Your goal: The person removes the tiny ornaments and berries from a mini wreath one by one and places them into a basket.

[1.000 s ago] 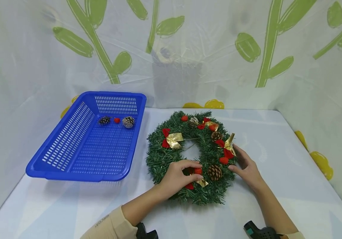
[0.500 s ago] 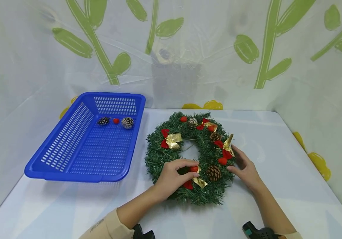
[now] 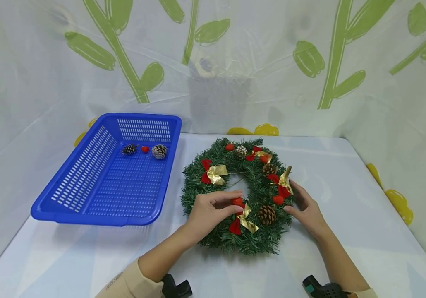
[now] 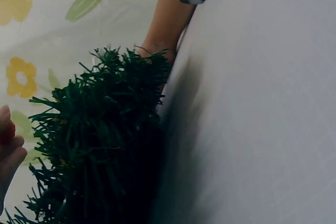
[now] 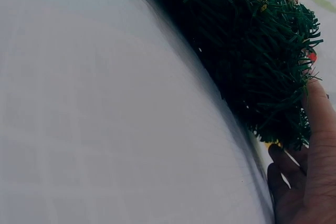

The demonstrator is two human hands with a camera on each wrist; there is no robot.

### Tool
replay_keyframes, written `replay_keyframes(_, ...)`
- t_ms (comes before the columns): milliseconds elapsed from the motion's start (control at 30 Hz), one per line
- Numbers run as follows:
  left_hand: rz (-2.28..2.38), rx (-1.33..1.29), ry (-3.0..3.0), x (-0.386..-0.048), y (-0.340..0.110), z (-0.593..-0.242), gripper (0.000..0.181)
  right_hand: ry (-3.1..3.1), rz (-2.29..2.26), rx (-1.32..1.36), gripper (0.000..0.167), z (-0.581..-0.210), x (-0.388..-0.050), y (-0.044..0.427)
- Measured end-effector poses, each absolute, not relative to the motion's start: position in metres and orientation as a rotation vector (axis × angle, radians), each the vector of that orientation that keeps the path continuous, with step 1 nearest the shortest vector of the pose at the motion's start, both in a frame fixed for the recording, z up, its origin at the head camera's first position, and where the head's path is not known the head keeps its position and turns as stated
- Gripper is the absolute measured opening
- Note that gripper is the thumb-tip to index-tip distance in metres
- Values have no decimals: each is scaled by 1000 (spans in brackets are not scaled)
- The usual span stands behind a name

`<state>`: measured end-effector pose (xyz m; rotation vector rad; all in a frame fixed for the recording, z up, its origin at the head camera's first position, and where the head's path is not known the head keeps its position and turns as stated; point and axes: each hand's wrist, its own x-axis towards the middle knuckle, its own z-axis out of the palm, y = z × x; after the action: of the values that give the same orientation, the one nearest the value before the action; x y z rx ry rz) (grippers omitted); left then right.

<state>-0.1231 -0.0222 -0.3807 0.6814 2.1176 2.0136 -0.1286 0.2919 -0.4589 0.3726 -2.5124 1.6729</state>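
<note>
A green wreath [image 3: 209,225] lies on the table with pine cones, red balls and red-and-gold bows on it. My left hand [image 3: 207,213] pinches a small red ball [image 3: 237,201] between thumb and fingertips, over the wreath's near left part. Just below those fingertips sits a bow [image 3: 244,221]. In the left wrist view the red ball [image 4: 7,134] shows only partly. My right hand [image 3: 307,213] grips the wreath's right edge, near a large pine cone [image 3: 266,215]. The right wrist view has its thumb against the needles; some fingertips are hidden.
To the left stands a blue plastic basket [image 3: 94,219] with slotted walls. Two pine cones, one of them a pale cone [image 3: 159,152], and a red ball [image 3: 144,149] lie in it. A patterned curtain [image 3: 265,54] hangs behind the white table [image 3: 365,231].
My left hand has moved up and to the left with the red ball, away from the near bow, which shows more fully. The right hand stays at the wreath's edge.
</note>
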Motion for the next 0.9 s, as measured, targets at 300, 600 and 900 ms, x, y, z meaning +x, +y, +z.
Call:
replay_keyframes(300,2142,767,2123,-127,-33,-365,31,-2500,1679,368,75,-458,-128,293)
replay_keyframes(600,2146,713,2140,-130,-45,-349,31,-2496,1681,383,76,-460,-129,293)
replay_keyframes(900,2079,661,2211,-130,-50,-335,30,-2505,1668,371,75,-459,-129,292)
